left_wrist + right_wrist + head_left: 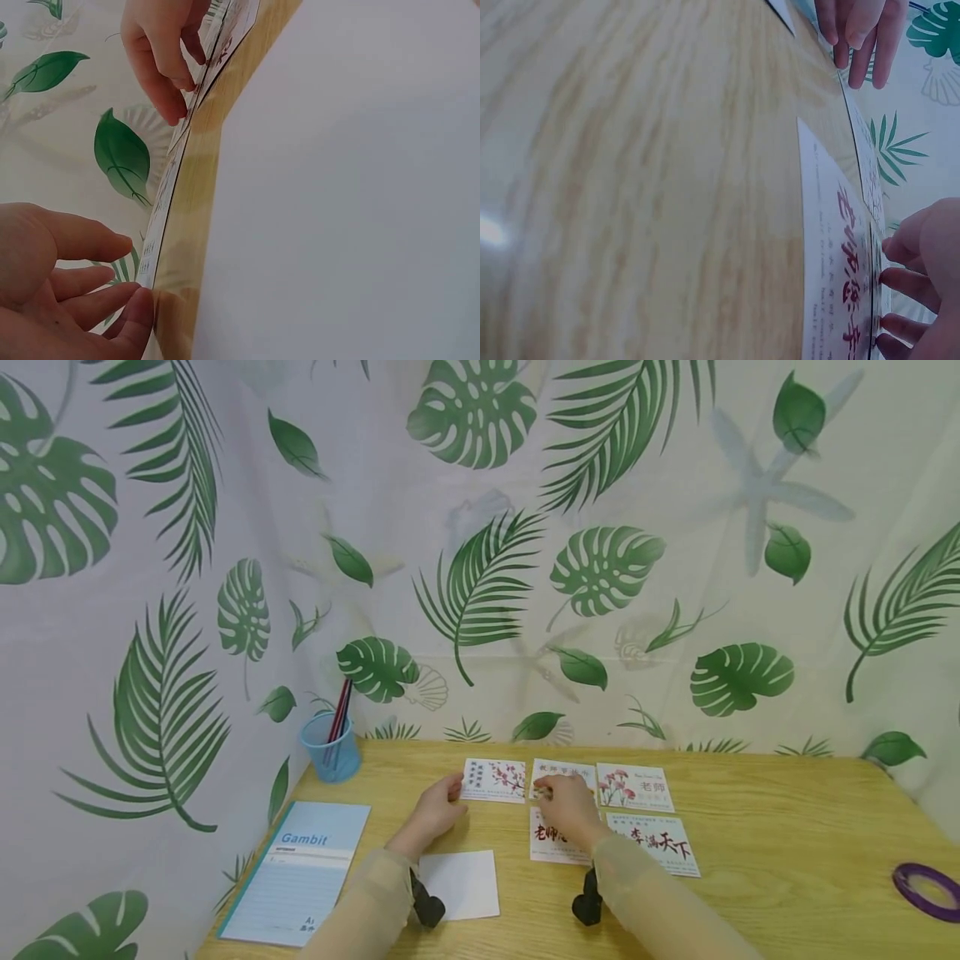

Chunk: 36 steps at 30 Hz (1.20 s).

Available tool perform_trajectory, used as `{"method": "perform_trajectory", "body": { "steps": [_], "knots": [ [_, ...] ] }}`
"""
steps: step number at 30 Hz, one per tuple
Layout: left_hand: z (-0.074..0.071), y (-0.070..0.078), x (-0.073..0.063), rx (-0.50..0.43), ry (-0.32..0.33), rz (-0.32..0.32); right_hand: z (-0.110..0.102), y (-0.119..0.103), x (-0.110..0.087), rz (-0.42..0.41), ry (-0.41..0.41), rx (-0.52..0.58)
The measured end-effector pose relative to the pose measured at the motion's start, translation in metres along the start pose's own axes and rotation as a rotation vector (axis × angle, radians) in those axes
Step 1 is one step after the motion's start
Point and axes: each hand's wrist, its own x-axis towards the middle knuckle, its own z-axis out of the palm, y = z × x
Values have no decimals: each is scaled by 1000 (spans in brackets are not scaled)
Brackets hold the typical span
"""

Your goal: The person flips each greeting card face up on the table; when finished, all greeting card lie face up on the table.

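My left hand (437,811) touches the left edge of a greeting card with red blossoms (505,778). Its fingers are loosely bent and spread in the left wrist view. My right hand (573,810) rests its fingertips on the top middle card (564,768), covering part of it. Beneath that hand lies a card with red characters (551,853), partly hidden by the wrist. To the right are a pink flower card (637,787) and another red-lettered card (671,846). By the left wrist lies a blank white card (468,887).
At the left, a light blue notebook (296,872) lies on the wooden table (780,843). Behind it, a blue mesh cup (332,758) holds several pencils (342,710). A purple tape roll (926,908) lies at the far right. A leaf-patterned cloth (637,685) hangs behind the table.
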Motion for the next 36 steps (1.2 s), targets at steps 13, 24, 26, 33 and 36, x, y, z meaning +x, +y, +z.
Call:
{"method": "perform_trajectory", "body": {
  "steps": [13, 24, 26, 33, 36],
  "knots": [
    [-7, -3, -6, 52, 33, 50, -9, 1, -9, -64, -20, 13],
    [-19, -1, -28, 89, 67, 44, -7, 3, -9, -109, -24, 65],
    [-24, 0, -34, 117, 59, 78, -7, 1, -12, -122, -30, 88],
    [-35, -6, -54, 200, 3, 160, -6, -10, -23, -214, -33, 62],
    [-39, -7, -61, 227, -23, 183, -6, -13, -27, -224, -41, 46]
  ]
}}
